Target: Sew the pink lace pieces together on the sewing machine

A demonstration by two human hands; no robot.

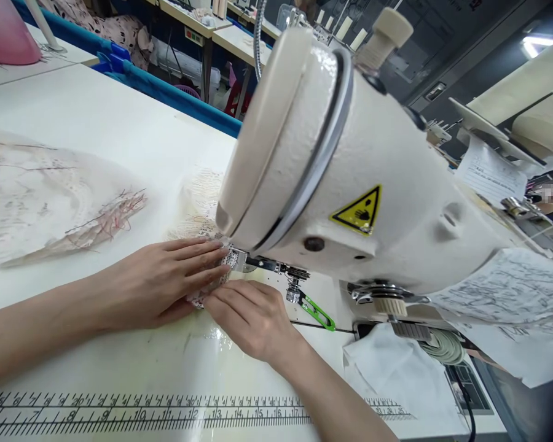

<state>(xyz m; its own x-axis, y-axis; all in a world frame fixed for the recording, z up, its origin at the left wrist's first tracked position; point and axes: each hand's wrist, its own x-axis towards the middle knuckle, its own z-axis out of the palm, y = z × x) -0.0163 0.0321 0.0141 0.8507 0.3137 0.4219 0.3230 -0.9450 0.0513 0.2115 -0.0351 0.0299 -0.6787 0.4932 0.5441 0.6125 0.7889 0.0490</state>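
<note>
My left hand (pixel 159 279) lies flat on a piece of white lace (pixel 231 259), its fingers stretched toward the sewing machine (pixel 299 147). Close beside it, my right hand (pixel 253 316) is closed with bent fingers at the near edge of that lace. The lace lies under the machine's head by the presser foot (pixel 242 259); the needle point cannot be made out. Behind my left fingers, sheer whitish fabric (pixel 200 196) spreads over the white table (pixel 120 362). A green slotted lever (pixel 319 313) sits right of the foot.
A clear plastic bag (pixel 46 196) with reddish threads lies at the left. Printed ruler marks (pixel 166 414) run along the front edge. White cloth (pixel 396 374) rests at the right beneath the machine, near a coil of pale green tape (pixel 442 347). A pink object (pixel 9 34) stands at upper left.
</note>
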